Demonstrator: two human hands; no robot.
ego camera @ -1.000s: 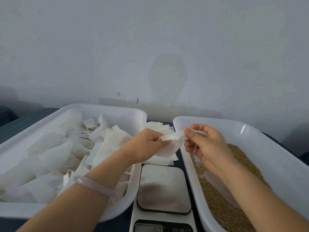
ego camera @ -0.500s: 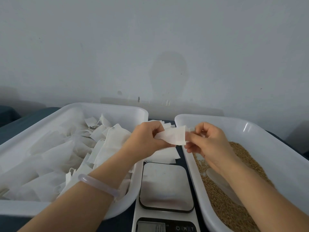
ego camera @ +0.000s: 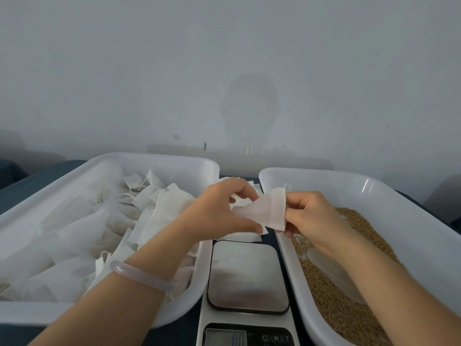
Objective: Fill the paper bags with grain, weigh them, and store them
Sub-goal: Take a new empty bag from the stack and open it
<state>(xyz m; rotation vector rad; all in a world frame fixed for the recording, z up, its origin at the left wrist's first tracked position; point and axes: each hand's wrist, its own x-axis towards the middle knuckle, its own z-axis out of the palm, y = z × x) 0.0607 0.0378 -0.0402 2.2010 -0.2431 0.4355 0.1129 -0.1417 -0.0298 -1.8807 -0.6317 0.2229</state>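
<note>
Backed by a plain pale grey wall, faintly stained near the middle; below it, dark blue counter. Pinching one small white paper bag between left grip and right grip, fingers of both curled on its edges, held up in the air. Left of the left grip, wide white plastic tray heaped with white bags. Under the right grip, matching white tray of brown grain. Below and between the grips, white kitchen scale with a steel plate. Clear bangle on the left wrist.
</note>
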